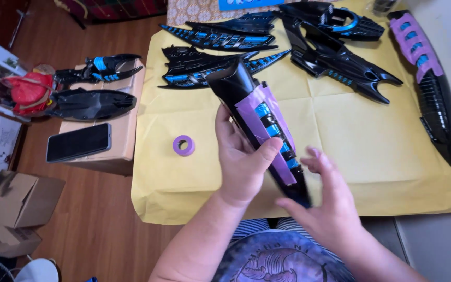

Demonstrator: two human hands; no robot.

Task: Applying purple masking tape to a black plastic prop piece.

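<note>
My left hand [242,159] grips a long black model part [236,83] with blue panels, partly covered in purple masking tape [261,104]; it tilts up and away from me over the yellow paper [351,141]. My right hand [324,201] touches the part's near lower end, fingers spread along its side. A small roll of purple tape [184,145] lies on the paper just left of my left hand.
Several black and blue model parts [335,55] lie at the far side of the paper; another taped part [429,78] lies at the right. A cardboard box [123,136] to the left carries a phone [78,142] and more parts. Smaller boxes [19,198] sit on the wooden floor.
</note>
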